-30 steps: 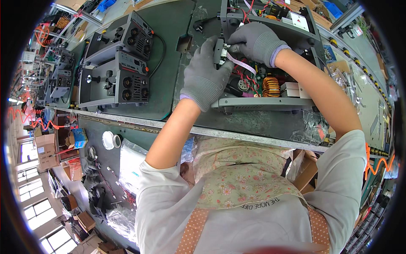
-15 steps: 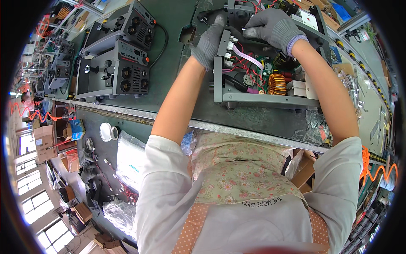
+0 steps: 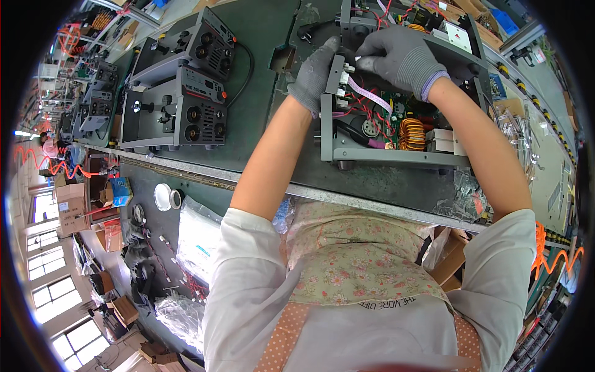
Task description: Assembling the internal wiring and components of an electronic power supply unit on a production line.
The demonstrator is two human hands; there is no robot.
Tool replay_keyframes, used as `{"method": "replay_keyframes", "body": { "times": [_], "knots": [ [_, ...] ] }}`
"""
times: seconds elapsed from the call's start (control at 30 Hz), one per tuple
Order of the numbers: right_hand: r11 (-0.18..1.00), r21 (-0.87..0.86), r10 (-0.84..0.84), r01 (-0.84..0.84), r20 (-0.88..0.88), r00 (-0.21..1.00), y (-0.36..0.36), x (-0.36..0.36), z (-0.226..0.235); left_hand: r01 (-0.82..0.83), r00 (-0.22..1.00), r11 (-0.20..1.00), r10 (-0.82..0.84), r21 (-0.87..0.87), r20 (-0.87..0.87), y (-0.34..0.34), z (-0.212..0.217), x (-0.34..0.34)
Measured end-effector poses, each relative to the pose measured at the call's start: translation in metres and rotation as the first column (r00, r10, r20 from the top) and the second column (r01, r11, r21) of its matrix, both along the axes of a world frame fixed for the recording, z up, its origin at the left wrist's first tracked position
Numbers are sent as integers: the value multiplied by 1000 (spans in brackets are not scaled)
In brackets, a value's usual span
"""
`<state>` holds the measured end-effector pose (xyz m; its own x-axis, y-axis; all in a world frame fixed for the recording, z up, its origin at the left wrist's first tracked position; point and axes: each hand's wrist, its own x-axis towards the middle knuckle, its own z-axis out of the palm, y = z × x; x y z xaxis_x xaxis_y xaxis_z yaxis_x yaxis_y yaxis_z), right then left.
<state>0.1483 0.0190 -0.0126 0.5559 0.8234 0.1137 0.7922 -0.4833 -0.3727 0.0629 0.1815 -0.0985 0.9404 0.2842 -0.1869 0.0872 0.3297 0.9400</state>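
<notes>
An open grey welding machine housing (image 3: 396, 155) stands on the bench in front of me, its circuit board, red wires and copper coil (image 3: 411, 134) exposed. My left hand (image 3: 315, 77), in a grey glove, grips the upright front panel (image 3: 333, 102) at its left end, fingers against the outer side. Over the housing, my gloved right hand (image 3: 403, 59) pinches a small white connector (image 3: 358, 59) close behind that panel; its fingertips partly hide it. White sockets (image 3: 344, 80) line the panel's inner side, and a pale ribbon cable (image 3: 372, 94) runs from them toward the board.
Two more grey welding machines (image 3: 173, 115) stand at the left of the bench, a black cable beside them. Another open housing (image 3: 449, 37) lies just behind mine. Crumpled clear plastic (image 3: 466, 195) sits near the front edge. Bags and wires lie on a lower surface (image 3: 155, 214) at left.
The view has shifted slightly, so the bench and machines appear a little lower and farther right. Both hands keep nearly the same places at the front panel.
</notes>
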Motion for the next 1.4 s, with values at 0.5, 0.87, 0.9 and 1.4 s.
{"method": "replay_keyframes", "body": {
  "times": [0.5, 0.87, 0.9, 1.4],
  "knots": [
    [987, 162, -1, 11, -61, 998, 0, -14, -25, -13, 993, 958, 47, -287, 111, -9, 1, -24],
    [984, 130, -70, 125, -365, 928, -1, -13, -20, -69, 993, 941, 96, -330, 65, -21, 5, -27],
    [983, 126, -77, 131, -364, 928, -2, -12, -20, -78, 992, 942, 105, -326, 66, -23, 5, -26],
    [995, 85, -14, 46, -348, 937, 5, 3, -11, 70, 987, 981, -41, -183, 156, -23, 7, -19]
  ]
}}
